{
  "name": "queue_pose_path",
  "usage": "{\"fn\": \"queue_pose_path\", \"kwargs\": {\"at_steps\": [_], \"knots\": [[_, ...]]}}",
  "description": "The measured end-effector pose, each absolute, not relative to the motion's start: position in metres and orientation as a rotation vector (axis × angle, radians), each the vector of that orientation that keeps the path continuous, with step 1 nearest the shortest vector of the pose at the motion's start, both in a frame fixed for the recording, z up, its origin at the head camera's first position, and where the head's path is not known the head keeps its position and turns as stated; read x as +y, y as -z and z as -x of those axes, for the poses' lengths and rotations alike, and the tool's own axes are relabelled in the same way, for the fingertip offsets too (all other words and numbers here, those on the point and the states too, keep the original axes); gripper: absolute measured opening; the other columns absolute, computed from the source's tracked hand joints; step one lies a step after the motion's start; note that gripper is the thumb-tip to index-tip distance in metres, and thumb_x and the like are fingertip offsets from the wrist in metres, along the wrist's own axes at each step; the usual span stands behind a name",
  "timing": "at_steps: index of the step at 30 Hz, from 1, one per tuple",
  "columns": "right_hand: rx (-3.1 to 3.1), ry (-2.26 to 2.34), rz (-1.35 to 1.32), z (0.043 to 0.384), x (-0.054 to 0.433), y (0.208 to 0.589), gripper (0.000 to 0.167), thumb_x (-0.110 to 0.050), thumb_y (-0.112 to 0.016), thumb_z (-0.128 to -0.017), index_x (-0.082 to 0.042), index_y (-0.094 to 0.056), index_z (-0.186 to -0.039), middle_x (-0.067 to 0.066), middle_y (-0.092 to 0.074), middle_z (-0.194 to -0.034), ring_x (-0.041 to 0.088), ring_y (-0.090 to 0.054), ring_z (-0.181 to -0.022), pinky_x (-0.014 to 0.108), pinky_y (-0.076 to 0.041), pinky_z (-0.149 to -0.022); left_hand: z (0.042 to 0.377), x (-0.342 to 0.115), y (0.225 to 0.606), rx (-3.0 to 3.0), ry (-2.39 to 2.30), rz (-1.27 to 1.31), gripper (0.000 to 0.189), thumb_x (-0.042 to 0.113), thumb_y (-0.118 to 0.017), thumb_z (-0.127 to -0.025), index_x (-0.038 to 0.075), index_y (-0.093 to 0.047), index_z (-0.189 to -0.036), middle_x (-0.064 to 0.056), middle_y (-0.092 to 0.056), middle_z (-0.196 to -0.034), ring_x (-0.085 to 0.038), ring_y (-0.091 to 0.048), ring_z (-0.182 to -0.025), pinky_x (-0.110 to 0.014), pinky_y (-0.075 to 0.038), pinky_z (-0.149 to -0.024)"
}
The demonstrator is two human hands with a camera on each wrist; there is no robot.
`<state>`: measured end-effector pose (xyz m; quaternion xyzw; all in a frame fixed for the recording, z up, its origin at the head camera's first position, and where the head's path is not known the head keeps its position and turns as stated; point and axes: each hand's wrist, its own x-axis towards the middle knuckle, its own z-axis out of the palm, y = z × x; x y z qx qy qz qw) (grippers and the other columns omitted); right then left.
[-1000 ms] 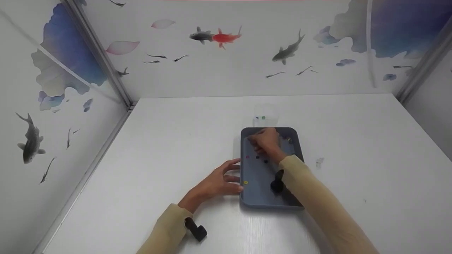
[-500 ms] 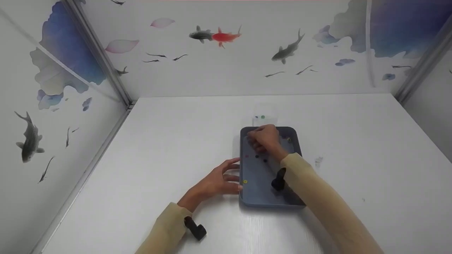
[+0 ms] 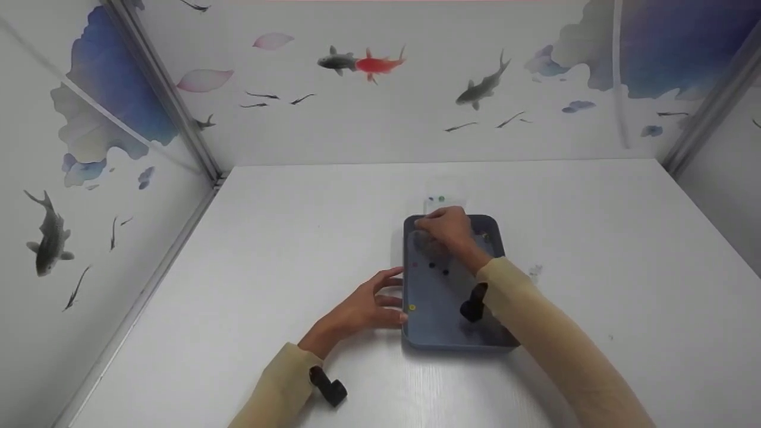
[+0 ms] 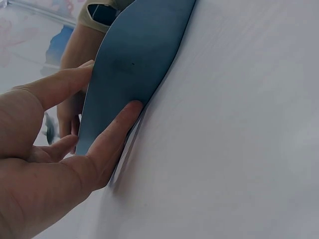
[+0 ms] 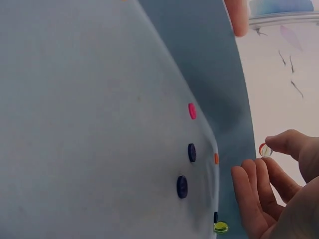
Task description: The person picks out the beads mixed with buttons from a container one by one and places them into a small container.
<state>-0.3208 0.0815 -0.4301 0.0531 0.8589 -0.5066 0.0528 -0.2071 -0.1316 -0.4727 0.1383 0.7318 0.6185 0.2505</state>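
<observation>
A shallow blue-grey tray [image 3: 437, 327] stands on the table with several small buttons spread inside. Among them are a pink button [image 5: 192, 111], a dark blue button [image 5: 182, 187] and a yellow button [image 3: 412, 307]. Over the tray's far left part, my right hand [image 3: 450, 229] pinches a clear button [image 5: 266, 150] with an orange-red edge between thumb and index finger. My left hand [image 3: 368, 306] rests with spread fingers against the tray's left wall, as the left wrist view also shows.
Just behind the tray sits a small clear container [image 3: 426, 208] with a green button [image 3: 441, 198] and a blue one in it. A transparent scrap [image 3: 535, 271] lies right of the tray. Walls [image 3: 380, 131] printed with fish enclose the white table.
My right hand has risen a little off the tray floor and shifted slightly toward the far rim, with the clear button in its fingertips. My left hand stays against the tray.
</observation>
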Motion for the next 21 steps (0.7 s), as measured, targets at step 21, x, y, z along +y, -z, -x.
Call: {"fn": "queue_pose_path", "kwargs": {"at_steps": [21], "knots": [[2.782,1.506,0.01,0.32,0.098,0.402,0.031,-0.034,-0.071,-0.091,-0.011,-0.075,-0.111,0.009,-0.073,-0.113,0.025,-0.069,-0.095,0.033,-0.062,-0.073,0.206,-0.131,0.47,1.998,-1.673,-0.367,0.092,0.009,-0.081,-0.082,0.027,-0.031,-0.157,-0.007,-0.041,-0.156,-0.025,-0.059,-0.127,-0.039,-0.058,-0.096]]}}
